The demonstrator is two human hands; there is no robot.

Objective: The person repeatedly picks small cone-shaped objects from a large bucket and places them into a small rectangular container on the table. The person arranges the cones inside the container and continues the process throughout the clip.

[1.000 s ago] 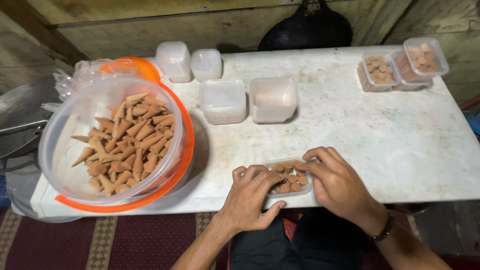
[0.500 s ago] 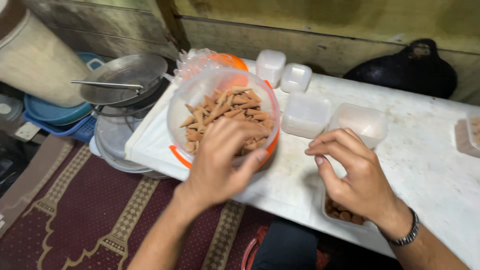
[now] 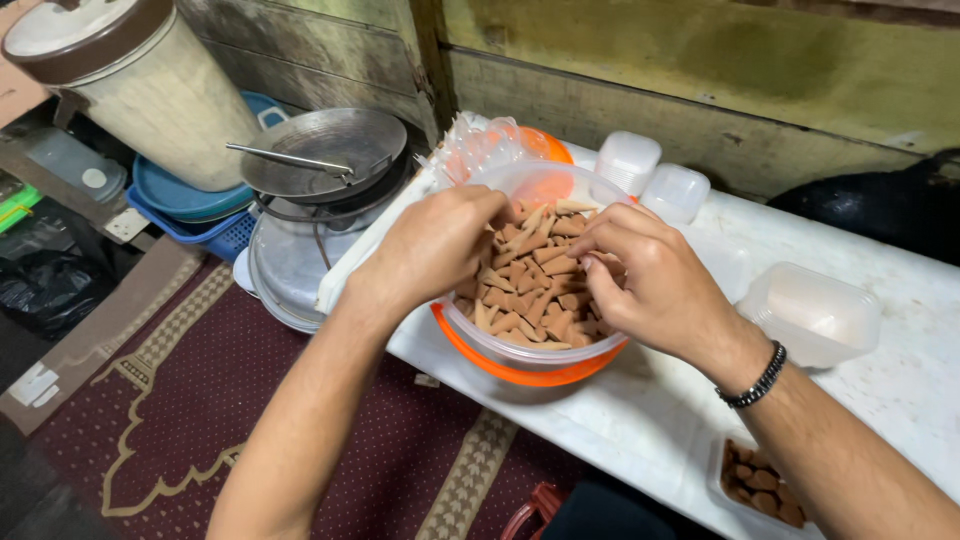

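Observation:
A clear plastic bowl (image 3: 520,352) with an orange basin under it stands at the table's left end, full of brown cone-shaped pieces (image 3: 530,290). My left hand (image 3: 435,245) reaches in from the left; its fingers curl down into the pile and the tips are hidden. From the right, my right hand (image 3: 650,285), with a dark bead bracelet on the wrist, has thumb and fingers pinched on cones at the bowl's middle. A small clear tray (image 3: 722,478) holding a few cones sits at the table's near edge, below my right forearm.
On the white table (image 3: 640,410) are an empty clear box (image 3: 812,312), two lidded white boxes (image 3: 625,160) and stacked clear tubs (image 3: 480,150). Metal pans (image 3: 320,150), blue basins (image 3: 190,205) and a cream canister (image 3: 140,95) stand left, on the floor by a red carpet (image 3: 190,400).
Both hands left the small tray at the near edge and moved left to the big bowl. The left hand arrived first; now both are in the cones. The view swung left.

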